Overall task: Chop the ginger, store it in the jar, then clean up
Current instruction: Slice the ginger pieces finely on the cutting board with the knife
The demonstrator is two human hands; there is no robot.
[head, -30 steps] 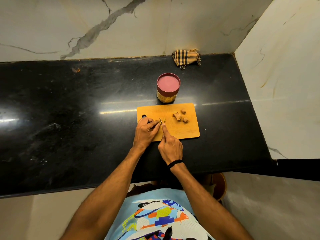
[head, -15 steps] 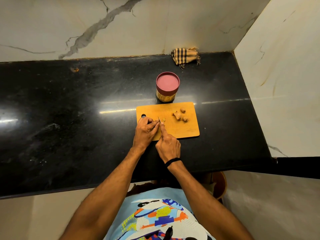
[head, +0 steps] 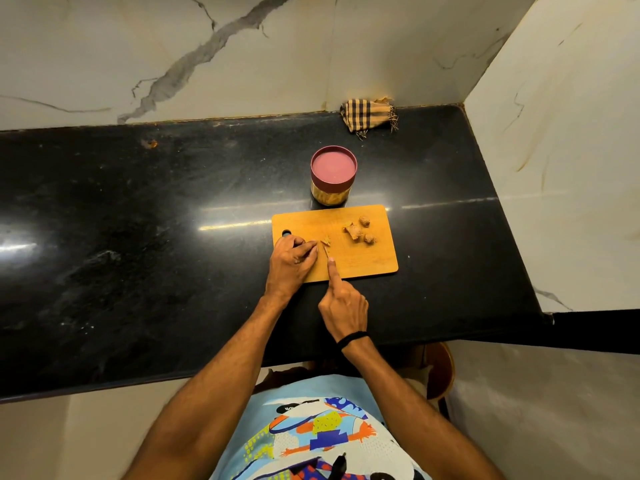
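A person stands at a black stone counter (head: 138, 237) and works ginger on a small wooden cutting board (head: 363, 261). The left hand (head: 291, 263) rests on the board's near left corner, fingers curled and pressed together around a small piece, most of which is hidden. The right hand (head: 344, 306) grips a knife (head: 326, 251), index finger stretched along the blade's spine; only a thin sliver of blade shows, its tip at a small pale, ragged bit of cut ginger (head: 326, 241) near the board's middle. Three knobbly tan ginger chunks (head: 358, 230) lie close together toward the board's far right. A jar (head: 333, 176) with a closed maroon lid and yellowish contents stands just behind the board. A checked cloth (head: 369, 114) lies crumpled against the marble wall, well apart from the board.
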